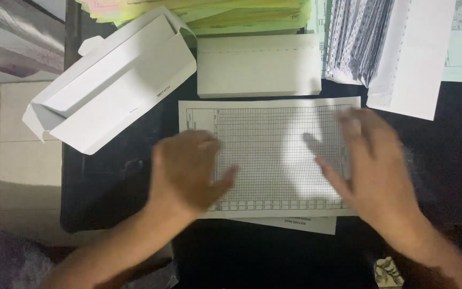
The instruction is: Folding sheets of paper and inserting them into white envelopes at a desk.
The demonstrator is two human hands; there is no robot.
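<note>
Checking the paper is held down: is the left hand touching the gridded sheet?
Touching. The head view shows the left hand lying flat on the gridded sheet's left part, fingers spread over it.

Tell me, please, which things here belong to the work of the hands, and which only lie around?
In use:
- left hand
- right hand
- gridded sheet under both hands

Lying about:
- open white box
- white envelope stack
- coloured paper pile
- printed forms
</note>
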